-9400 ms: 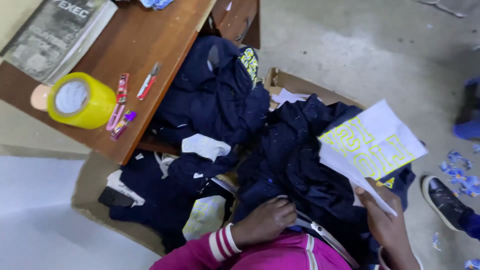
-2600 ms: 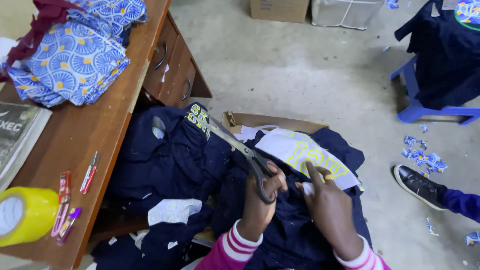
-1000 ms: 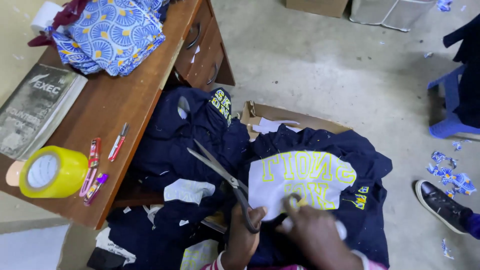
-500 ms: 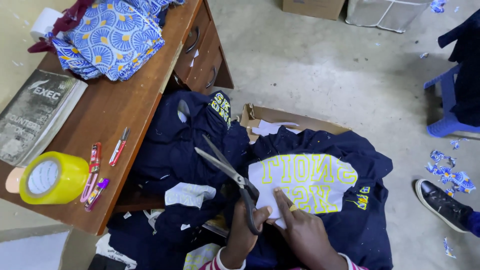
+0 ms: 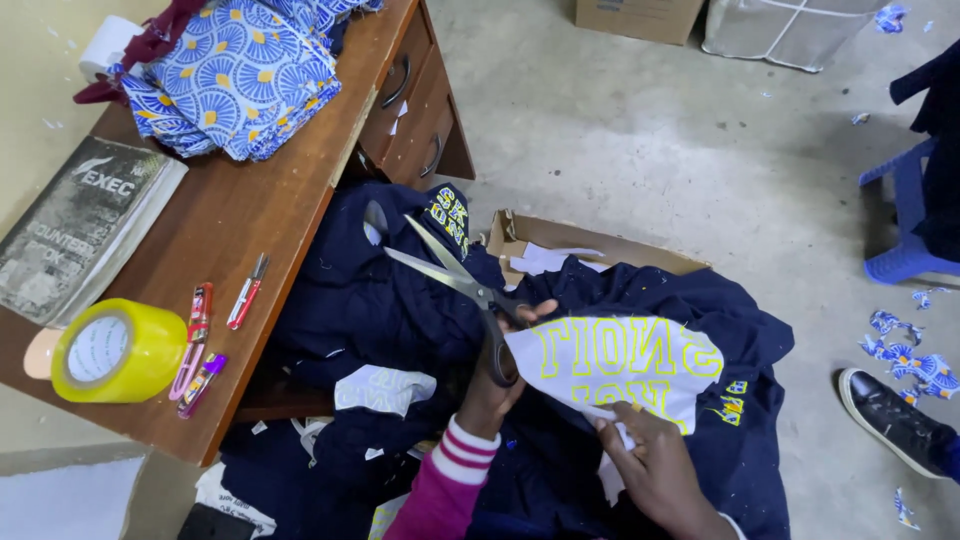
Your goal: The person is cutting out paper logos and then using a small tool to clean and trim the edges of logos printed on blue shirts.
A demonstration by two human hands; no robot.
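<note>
My left hand (image 5: 492,388), in a pink sleeve with a striped cuff, grips the handles of large metal scissors (image 5: 450,275). The blades are spread and point up-left over navy garments (image 5: 350,300). My right hand (image 5: 650,468) pinches the lower edge of a white sheet with yellow outlined letters (image 5: 620,362). The sheet lies over a dark navy garment (image 5: 740,420) on my lap. Its left corner meets the scissors near their pivot.
A wooden desk (image 5: 290,200) at left carries a yellow tape roll (image 5: 115,350), pens (image 5: 200,335), a book (image 5: 80,225) and blue patterned cloth (image 5: 240,75). A cardboard box (image 5: 560,235) sits behind the garments. At right are a blue plastic stool (image 5: 900,230), another person's shoe (image 5: 890,418) and paper scraps (image 5: 915,355).
The scissors have lifted slightly and their blades have opened wider at the sheet's left corner. My right hand has slid right along the sheet's lower edge.
</note>
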